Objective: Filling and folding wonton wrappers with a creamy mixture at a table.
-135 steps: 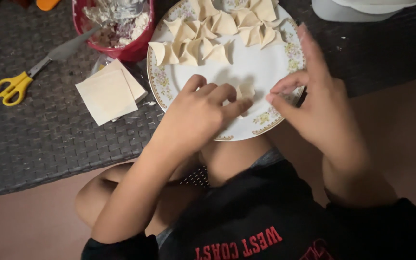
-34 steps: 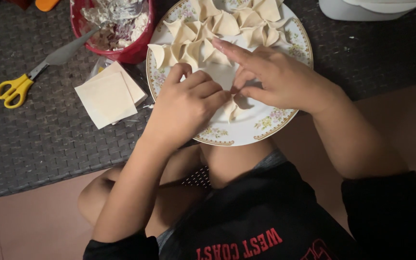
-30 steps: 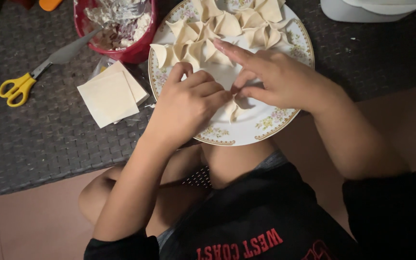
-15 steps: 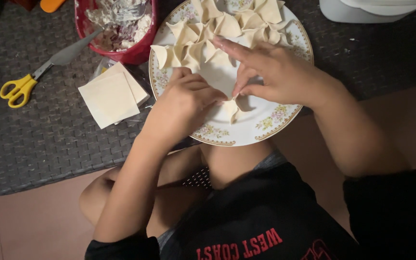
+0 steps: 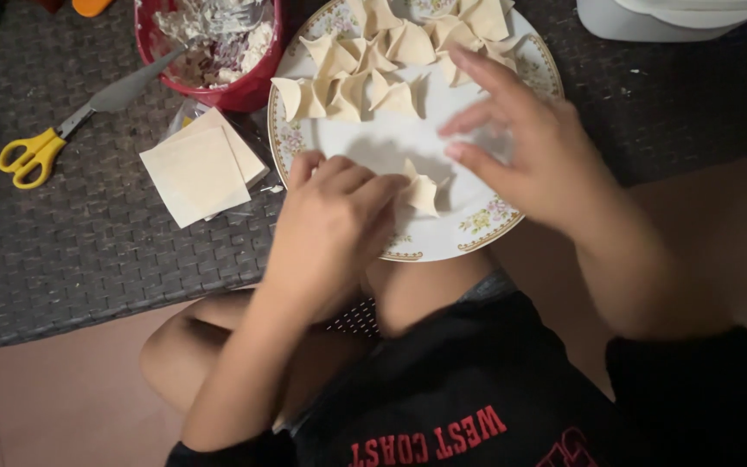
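The left hand (image 5: 335,220) pinched a folded dumpling (image 5: 421,192) at its fingertips on the near part of the floral plate (image 5: 477,227), nearer than the right hand (image 5: 533,151), which hovered open-fingered and empty just beyond.

A home floor – woven mat (image 5: 88,233), floral plate (image 5: 477,227) of dumplings (image 5: 347,86), yellow scissors (image 5: 28,156).

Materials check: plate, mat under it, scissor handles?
Plate: likely glazed ceramic, white and glossy, with a floral printed rim. Mat: dark woven strips, probably synthetic or rattan weave. Scissors: yellow handles look like moulded plastic, blades dull grey metal.
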